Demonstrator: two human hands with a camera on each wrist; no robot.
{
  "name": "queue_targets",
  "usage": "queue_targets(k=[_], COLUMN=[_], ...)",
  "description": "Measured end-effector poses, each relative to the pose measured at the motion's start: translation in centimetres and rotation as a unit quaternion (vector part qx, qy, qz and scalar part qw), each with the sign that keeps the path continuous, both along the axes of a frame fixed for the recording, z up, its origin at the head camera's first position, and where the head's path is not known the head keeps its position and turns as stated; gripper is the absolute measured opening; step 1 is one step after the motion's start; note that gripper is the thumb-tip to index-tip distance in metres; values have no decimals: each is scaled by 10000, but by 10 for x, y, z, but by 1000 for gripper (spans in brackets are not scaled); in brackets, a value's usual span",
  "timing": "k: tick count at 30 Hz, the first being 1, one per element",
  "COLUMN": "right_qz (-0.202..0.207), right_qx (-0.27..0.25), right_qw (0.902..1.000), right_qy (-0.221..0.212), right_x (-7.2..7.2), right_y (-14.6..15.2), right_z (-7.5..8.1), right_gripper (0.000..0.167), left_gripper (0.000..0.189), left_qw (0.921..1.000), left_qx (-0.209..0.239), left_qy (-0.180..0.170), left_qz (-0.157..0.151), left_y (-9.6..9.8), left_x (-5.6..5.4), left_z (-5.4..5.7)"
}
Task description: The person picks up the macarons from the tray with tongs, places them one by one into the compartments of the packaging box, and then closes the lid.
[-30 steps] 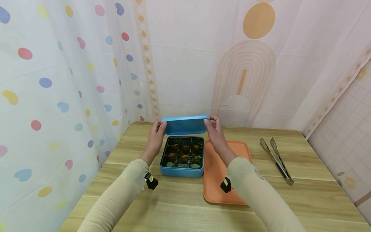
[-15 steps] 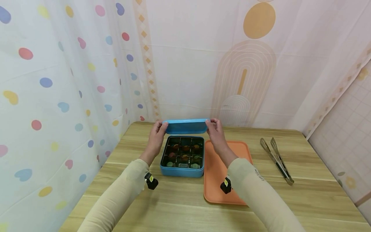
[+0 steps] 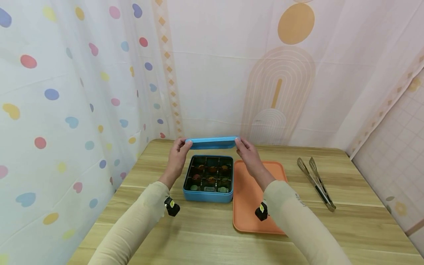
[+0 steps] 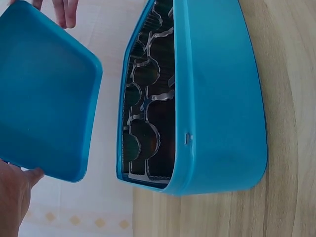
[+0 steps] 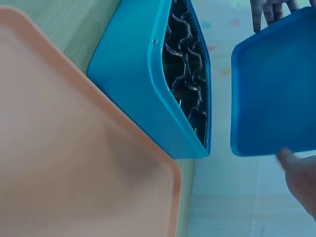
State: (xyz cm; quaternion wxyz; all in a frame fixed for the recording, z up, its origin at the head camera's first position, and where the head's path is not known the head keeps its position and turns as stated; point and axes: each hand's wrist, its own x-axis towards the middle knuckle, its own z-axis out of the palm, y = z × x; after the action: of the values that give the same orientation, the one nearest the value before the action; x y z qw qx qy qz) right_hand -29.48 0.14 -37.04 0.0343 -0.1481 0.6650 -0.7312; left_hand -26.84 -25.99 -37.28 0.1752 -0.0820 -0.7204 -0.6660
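Between my two hands hangs a light blue lid (image 3: 212,143), held above the back of a blue box (image 3: 208,197). The left hand (image 3: 176,158) grips the lid's left edge, its thumb along the near corner. At the opposite edge, the right hand (image 3: 250,157) pinches the right corner between thumb and fingers. The hollow underside of the lid (image 4: 44,98) faces the box, with a gap between them in both wrist views. Clear plastic dividers (image 5: 185,76) split the box's dark inside into several compartments, where small orange, red and green pieces show dimly.
An orange tray (image 3: 246,217) lies right beside the box, partly under the right forearm. Farther right are metal tongs (image 3: 317,184) with black grips. Patterned curtains (image 3: 212,73) hang behind and to the left of the wooden table (image 3: 198,235).
The lid has come down slightly and tipped flatter, so less of its underside shows. Both hands keep hold of it; the right wrist has shifted a little to the right.
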Motion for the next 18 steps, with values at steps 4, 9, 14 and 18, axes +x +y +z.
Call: queue_targets(k=[4,9,14,18], right_qz=[-49,-245,-357,-434], right_qx=[81,150,118,124], right_qw=[9999,9996,9991,9989], right_qy=[-84,63,180,95], right_x=[-3,-4,-5,-6], right_y=[1,-1,0,3], right_z=[-2,-2,-3,-5], right_gripper=[56,51,47,47], left_gripper=[32,46,53,56], left_qw=[10000,9995,9949,9881], left_qx=[-16,-298,-773,-1154], left_qy=[12,-79,-523,-806], left_qz=[24,-61,-369,-623], left_y=[-5,-9,-7,-9], left_x=[-6,-11,4,6], left_z=[-6,-9,10,15])
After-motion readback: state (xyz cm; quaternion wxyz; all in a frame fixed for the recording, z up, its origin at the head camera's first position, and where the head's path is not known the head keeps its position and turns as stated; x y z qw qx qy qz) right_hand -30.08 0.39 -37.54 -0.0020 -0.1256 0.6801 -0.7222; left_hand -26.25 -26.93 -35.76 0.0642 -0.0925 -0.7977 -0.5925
